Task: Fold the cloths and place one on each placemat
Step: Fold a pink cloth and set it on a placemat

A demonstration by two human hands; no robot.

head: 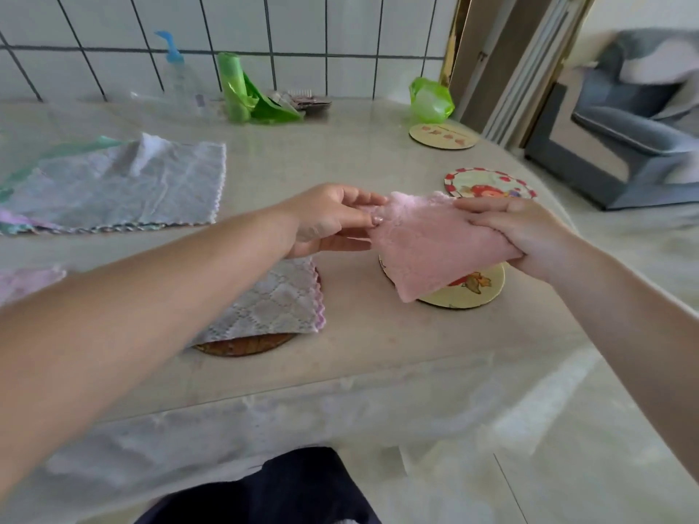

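I hold a folded pink cloth (pixel 431 245) in the air with both hands. My left hand (pixel 329 219) pinches its left corner and my right hand (pixel 529 236) grips its right side. The cloth hangs just above a round yellow placemat (pixel 472 287). To its left, a folded grey cloth (pixel 272 304) lies on a brown round placemat (pixel 242 346). Further back lie a red-rimmed placemat (pixel 488 183) and a pale one (pixel 442 136), both bare. A stack of unfolded cloths (pixel 113 187) lies at the left.
A pump bottle (pixel 177 77), a green bag roll (pixel 238 88) and a green plastic bag (pixel 431 100) stand along the tiled wall. A pink cloth edge (pixel 26 281) shows at far left. The table edge (pixel 340 387) runs near me; a grey sofa (pixel 635 119) is at right.
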